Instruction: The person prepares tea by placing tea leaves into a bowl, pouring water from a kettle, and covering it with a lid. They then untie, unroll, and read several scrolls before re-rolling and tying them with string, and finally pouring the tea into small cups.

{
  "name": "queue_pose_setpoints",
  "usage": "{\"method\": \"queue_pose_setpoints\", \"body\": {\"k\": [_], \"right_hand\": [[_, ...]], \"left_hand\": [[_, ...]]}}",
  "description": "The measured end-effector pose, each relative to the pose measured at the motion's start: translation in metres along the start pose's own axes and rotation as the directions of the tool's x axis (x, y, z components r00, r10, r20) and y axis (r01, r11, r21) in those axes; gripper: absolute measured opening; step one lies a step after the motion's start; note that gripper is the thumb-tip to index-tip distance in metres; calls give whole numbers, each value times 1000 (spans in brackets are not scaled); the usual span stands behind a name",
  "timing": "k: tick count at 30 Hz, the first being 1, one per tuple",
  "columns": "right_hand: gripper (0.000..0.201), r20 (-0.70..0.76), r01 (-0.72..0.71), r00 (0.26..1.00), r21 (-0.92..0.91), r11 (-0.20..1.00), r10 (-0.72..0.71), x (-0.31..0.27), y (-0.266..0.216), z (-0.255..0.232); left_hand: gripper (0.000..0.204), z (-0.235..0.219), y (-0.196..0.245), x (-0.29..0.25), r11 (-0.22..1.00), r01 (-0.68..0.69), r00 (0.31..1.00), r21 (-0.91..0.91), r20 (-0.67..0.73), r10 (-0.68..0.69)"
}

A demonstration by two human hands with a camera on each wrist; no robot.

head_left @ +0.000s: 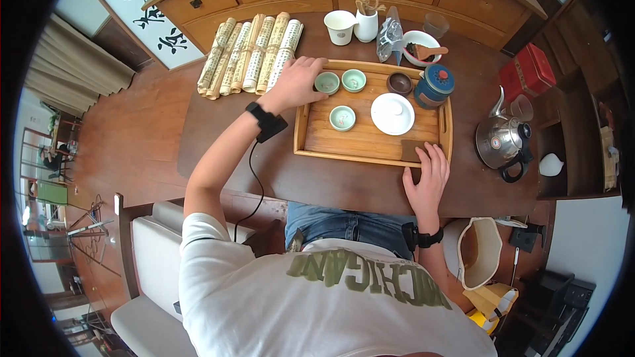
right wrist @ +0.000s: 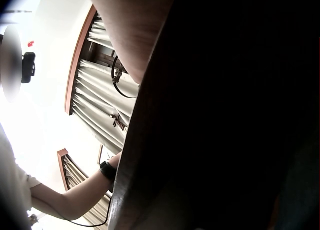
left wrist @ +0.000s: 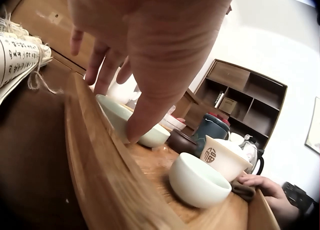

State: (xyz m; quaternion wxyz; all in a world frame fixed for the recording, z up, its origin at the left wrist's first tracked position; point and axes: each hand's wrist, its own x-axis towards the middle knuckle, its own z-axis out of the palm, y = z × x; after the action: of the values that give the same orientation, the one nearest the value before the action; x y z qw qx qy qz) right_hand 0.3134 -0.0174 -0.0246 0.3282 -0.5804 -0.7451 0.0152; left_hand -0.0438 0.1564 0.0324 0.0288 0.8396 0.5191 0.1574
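Observation:
My left hand (head_left: 299,82) reaches over the back left corner of the wooden tray (head_left: 370,153). Its thumb and spread fingers stand on either side of a pale green teacup (left wrist: 115,112), thumb tip right at the cup's rim. Two more green teacups, one at the back (head_left: 354,80) and one in front (head_left: 342,118), stand in the tray near it. To their right is a white lidded bowl (head_left: 393,114). My right hand (head_left: 428,173) rests over the tray's front right corner, its fingertips at a folded brown cloth (head_left: 411,151).
A small dark cup (head_left: 399,83) and a blue canister (head_left: 435,86) occupy the tray's back right. Paper scrolls (head_left: 251,55) lie left. Behind stand a white pitcher (head_left: 340,28), a tool holder (head_left: 366,26) and a bowl of tea leaves (head_left: 423,48). A steel kettle (head_left: 501,142) stands right.

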Motion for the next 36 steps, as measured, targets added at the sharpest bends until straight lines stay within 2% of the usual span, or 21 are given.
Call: {"method": "queue_pose_setpoints", "body": {"k": [1, 4, 5, 7, 10, 13, 14, 16, 18, 20, 24, 26, 31, 36], "right_hand": [[49, -13, -4, 1000, 14, 1000, 4, 0, -1, 0], [48, -50, -26, 998, 83, 996, 30, -1, 2, -3], [48, -64, -32, 997, 113, 993, 40, -1, 3, -3], [48, -76, -22, 997, 103, 994, 30, 0, 1, -4], [52, -32, 19, 999, 51, 998, -18, -2, -1, -3], [55, 86, 92, 992, -52, 994, -88, 3, -18, -7], [62, 148, 111, 984, -71, 991, -100, 2, -20, -4], [67, 213, 155, 968, -102, 983, -131, 3, -25, -4], [76, 255, 180, 956, -127, 976, -143, 2, -24, 0], [75, 266, 181, 954, -129, 975, -142, 2, -24, 0], [75, 348, 249, 917, -117, 962, -195, 1, -29, -2], [74, 381, 280, 895, -82, 956, -230, 0, -30, -2], [73, 441, 324, 849, 0, 946, -291, 3, -35, -1], [71, 415, 356, 845, 35, 934, -337, -1, -40, 1]], "left_hand": [[62, -4, 2, -6, 1000, -12, 998, -14, -61, 12], [37, -23, 15, -38, 972, -25, 956, -235, -288, -45], [23, -26, 24, -55, 966, 35, 921, -258, -367, -131], [18, -23, 46, -92, 959, 55, 815, -277, -543, -203], [31, 1, 77, -144, 913, 270, 779, -306, -489, -394], [59, 25, 109, -175, 881, 443, 762, -169, -446, -469], [64, 30, 116, -179, 890, 440, 777, -118, -448, -443], [75, 41, 125, -182, 903, 429, 805, -22, -444, -393], [79, 46, 127, -176, 932, 364, 847, -12, -412, -336], [82, 50, 126, -170, 958, 287, 886, -15, -376, -271], [79, 48, 129, -162, 978, 204, 965, -35, -161, -207], [77, 49, 130, -163, 993, 105, 991, -59, -77, -110], [70, 45, 137, -162, 994, -56, 997, -93, 52, 61], [68, 42, 143, -158, 988, -50, 996, -145, 65, 60]]}}
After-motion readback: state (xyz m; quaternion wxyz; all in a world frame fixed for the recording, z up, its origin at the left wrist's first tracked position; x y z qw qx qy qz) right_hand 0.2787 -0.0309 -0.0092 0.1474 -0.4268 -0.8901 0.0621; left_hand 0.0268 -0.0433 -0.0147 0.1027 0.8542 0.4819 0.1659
